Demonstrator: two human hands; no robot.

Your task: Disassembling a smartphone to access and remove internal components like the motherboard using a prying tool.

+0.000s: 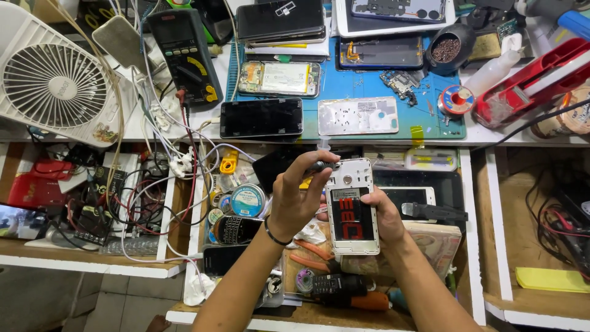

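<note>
Phone (352, 212), white, back off, black battery with red label, gripped in right hand (387, 215); left hand (295, 197) pinches dark tool (319, 166) at its top.

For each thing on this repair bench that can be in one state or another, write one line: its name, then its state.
White phone: back cover off, battery showing, held in the right hand.
Left hand: holds a small dark tool at the phone's top edge.
Black phone: screen dark, lying flat.
Opened phone: back off, battery exposed.
White fan: blades look still.
Multimeter: display blank.
</note>
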